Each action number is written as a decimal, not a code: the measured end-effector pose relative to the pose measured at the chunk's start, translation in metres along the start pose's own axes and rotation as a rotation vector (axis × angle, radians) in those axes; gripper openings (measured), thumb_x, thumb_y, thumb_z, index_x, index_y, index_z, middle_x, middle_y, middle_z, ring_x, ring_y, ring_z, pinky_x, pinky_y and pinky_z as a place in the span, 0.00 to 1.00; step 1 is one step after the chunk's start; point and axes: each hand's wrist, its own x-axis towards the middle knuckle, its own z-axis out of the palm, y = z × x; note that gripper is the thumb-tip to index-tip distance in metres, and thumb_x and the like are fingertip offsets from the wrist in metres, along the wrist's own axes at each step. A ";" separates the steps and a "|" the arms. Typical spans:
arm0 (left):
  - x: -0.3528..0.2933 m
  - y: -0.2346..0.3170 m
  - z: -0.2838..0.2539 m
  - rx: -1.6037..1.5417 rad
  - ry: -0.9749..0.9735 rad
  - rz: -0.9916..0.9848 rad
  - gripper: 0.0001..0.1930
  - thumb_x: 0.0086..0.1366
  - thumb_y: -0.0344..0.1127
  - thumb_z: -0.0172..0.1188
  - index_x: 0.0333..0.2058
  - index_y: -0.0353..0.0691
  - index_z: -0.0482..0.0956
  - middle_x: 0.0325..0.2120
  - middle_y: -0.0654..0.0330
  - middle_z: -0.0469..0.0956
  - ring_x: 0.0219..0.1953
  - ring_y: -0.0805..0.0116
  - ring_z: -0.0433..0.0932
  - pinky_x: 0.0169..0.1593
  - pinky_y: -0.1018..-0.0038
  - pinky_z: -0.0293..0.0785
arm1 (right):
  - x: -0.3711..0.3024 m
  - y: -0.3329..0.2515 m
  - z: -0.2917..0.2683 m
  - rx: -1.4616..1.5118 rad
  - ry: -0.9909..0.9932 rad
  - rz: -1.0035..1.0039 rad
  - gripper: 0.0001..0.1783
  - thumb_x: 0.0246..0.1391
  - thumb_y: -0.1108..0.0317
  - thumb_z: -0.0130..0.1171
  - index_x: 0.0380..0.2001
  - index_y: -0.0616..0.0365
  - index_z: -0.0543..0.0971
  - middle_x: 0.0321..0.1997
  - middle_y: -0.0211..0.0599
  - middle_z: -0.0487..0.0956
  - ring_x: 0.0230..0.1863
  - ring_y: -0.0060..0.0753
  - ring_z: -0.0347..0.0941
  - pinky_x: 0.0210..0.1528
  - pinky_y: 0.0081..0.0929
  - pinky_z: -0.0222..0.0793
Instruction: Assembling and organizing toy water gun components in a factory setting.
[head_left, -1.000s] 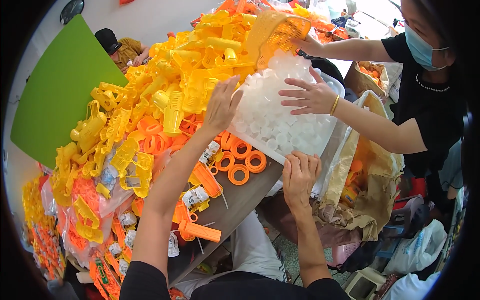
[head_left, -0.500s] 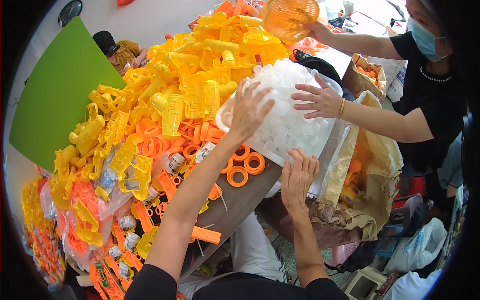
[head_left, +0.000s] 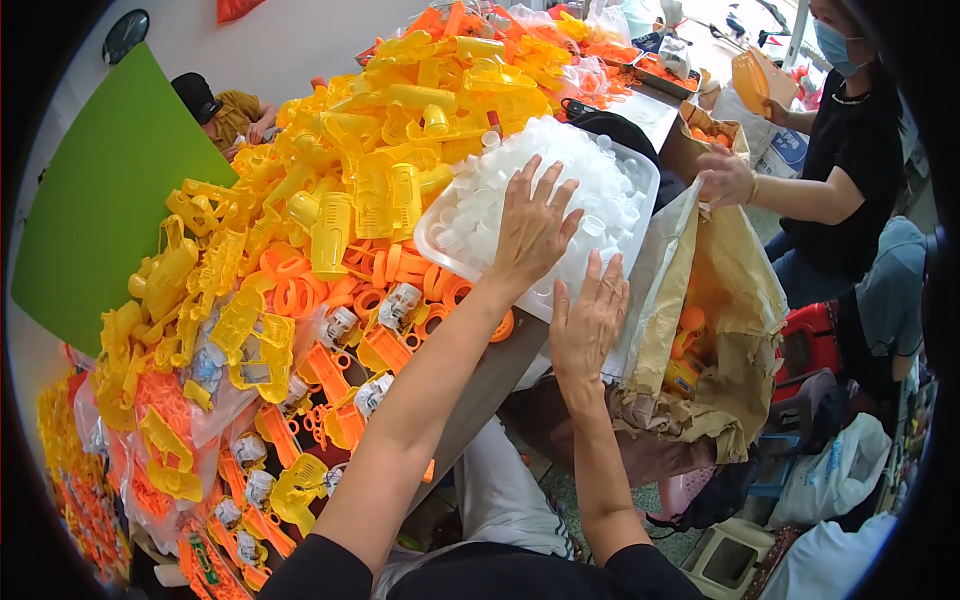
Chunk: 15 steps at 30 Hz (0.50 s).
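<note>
A white tray (head_left: 650,183) heaped with small translucent plastic cups (head_left: 610,190) rests at the table's right edge. My left hand (head_left: 538,225) reaches over the heap with fingers spread and nothing gripped, its palm turned down toward the cups. At the tray's near edge is my right hand (head_left: 588,325), fingers stretched out and nothing held; whether it touches the tray I cannot tell. Left of the tray, orange plastic rings (head_left: 293,278) and yellow molded shells (head_left: 400,195) are piled. Orange strips with small white-and-grey parts (head_left: 372,395) lie beside my left forearm.
On the right a brown paper sack (head_left: 740,300) stands open with orange pieces inside. Behind it a person in black (head_left: 850,150) holds an orange basket (head_left: 750,82). A green panel (head_left: 115,210) leans at left; another person (head_left: 235,110) sits beyond it.
The co-worker has drawn back to the right with the orange basket, the other hand leaving the cups for the sack's rim. My left hand has moved right over the cups, and the cup heap looks flatter.
</note>
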 end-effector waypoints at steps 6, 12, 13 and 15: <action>-0.010 -0.014 -0.036 -0.481 0.046 -0.136 0.23 0.72 0.45 0.58 0.60 0.40 0.73 0.64 0.47 0.68 0.70 0.43 0.59 0.72 0.51 0.53 | 0.007 0.005 -0.003 -0.196 -0.152 -0.039 0.37 0.68 0.49 0.54 0.71 0.61 0.63 0.76 0.67 0.54 0.78 0.61 0.48 0.78 0.51 0.41; -0.064 -0.052 -0.056 0.001 0.000 -0.292 0.30 0.74 0.51 0.54 0.68 0.40 0.64 0.68 0.44 0.62 0.71 0.43 0.58 0.73 0.52 0.50 | 0.025 0.006 0.001 -0.139 -0.213 -0.191 0.38 0.67 0.48 0.55 0.71 0.61 0.63 0.76 0.64 0.56 0.79 0.60 0.48 0.79 0.52 0.41; -0.072 -0.059 -0.054 0.049 -0.018 -0.355 0.33 0.75 0.53 0.52 0.70 0.40 0.62 0.69 0.44 0.60 0.71 0.43 0.58 0.73 0.52 0.50 | 0.030 0.006 0.002 -0.076 -0.245 -0.231 0.38 0.67 0.48 0.55 0.71 0.60 0.63 0.76 0.62 0.56 0.79 0.59 0.47 0.79 0.52 0.41; -0.074 -0.059 -0.054 0.026 -0.105 -0.356 0.34 0.75 0.55 0.51 0.70 0.40 0.61 0.70 0.43 0.59 0.71 0.42 0.58 0.73 0.52 0.50 | 0.037 0.008 0.008 -0.068 -0.259 -0.238 0.38 0.67 0.48 0.55 0.71 0.60 0.63 0.76 0.60 0.57 0.79 0.57 0.47 0.79 0.52 0.41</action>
